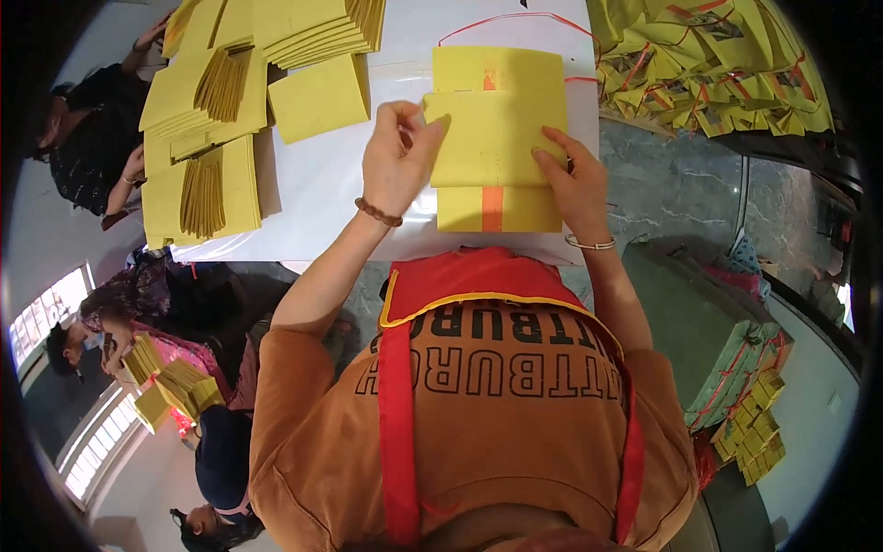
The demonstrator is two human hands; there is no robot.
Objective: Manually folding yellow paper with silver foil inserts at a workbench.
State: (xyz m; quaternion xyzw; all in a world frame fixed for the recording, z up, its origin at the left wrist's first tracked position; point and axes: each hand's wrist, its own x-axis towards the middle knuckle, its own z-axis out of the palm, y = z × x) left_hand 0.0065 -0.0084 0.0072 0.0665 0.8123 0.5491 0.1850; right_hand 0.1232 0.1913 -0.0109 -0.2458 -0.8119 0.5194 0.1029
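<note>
A folded yellow paper [497, 138] lies across a longer yellow sheet [460, 213] on the white table, directly in front of me. An orange strip [492, 210] shows on the longer sheet above and below it. My left hand [397, 158] is closed, its fingers curled and pinching at the folded paper's left edge. At the right edge, my right hand [578, 189] grips the paper between thumb and fingers. Some fingertips of both hands are hidden. A thin red string [515, 16] loops beyond the far end of the longer sheet.
Several stacks of yellow folded paper [207, 83] cover the table's left side, with a single folded piece [322, 99] beside them. A heap of yellow pieces with red strings [708, 64] lies at far right. Green wrapped bundles [681, 322] stand at right. Other people are at left.
</note>
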